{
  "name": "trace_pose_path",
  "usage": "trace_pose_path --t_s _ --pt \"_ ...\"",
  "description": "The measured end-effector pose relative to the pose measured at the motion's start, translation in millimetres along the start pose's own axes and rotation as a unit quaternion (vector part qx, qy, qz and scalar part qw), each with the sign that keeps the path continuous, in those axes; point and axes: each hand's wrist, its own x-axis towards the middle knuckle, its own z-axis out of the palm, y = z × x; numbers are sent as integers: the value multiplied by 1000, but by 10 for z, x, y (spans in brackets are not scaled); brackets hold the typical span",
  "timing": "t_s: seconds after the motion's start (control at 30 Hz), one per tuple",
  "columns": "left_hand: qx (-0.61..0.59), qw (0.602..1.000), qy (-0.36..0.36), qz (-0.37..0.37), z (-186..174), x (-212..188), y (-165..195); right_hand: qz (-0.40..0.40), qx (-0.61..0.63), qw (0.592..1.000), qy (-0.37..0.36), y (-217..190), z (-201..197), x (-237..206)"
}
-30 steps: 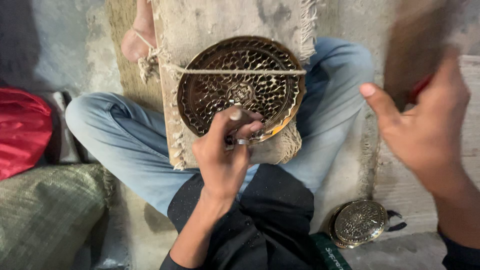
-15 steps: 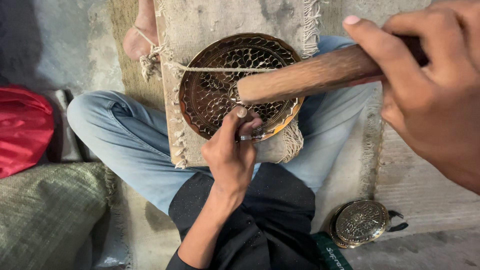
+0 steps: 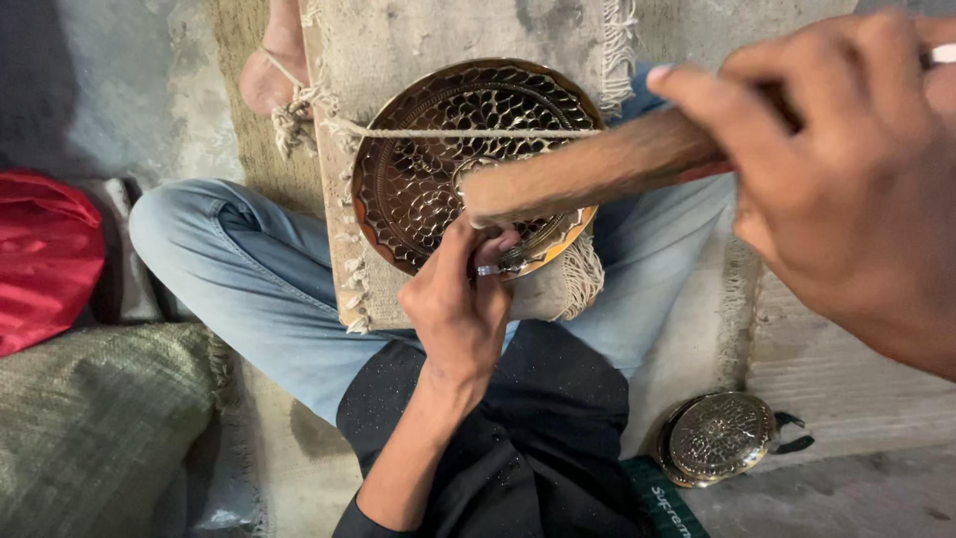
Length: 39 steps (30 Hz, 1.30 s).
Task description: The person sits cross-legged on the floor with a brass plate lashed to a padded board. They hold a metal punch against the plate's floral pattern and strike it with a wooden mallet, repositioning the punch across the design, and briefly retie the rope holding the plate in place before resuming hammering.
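Head view: your left hand (image 3: 460,304) pinches a small metal tool (image 3: 495,267) at the brass plate's (image 3: 428,169) near rim; your right hand (image 3: 846,169) grips a wooden mallet (image 3: 588,174) over it.

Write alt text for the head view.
Seen from above, a seated person's left hand pinches a small metal tool against a pierced brass plate tied by string to a cloth-covered board across the lap, while the right hand grips a wooden mallet over it.

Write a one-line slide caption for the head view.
Left hand steadies a small metal tool on a pierced brass plate while the right hand holds a wooden mallet above.
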Motion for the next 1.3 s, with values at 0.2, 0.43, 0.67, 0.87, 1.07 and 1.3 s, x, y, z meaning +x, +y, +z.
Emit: trace_pose_path --t_s 0.2,0.43,0.67,0.87,1.07,1.3 --pt "6 1000 -7 -12 -6 1 2 -9 -80 997 -1 -67 117 -20" --pt "-22 999 13 -23 -28 -14 7 -6 1 999 43 -58 -8 12" --pt "-2 1000 29 1 -1 -32 14 -37 49 997 45 -31 -101 66" --pt "36 999 17 -1 -16 -42 12 -56 -30 998 22 -121 -108 170" --pt "31 999 13 -20 -23 -39 19 -56 -98 993 32 -152 -44 149" --pt "30 999 17 -6 -35 -16 48 -66 -126 989 50 -151 76 137"
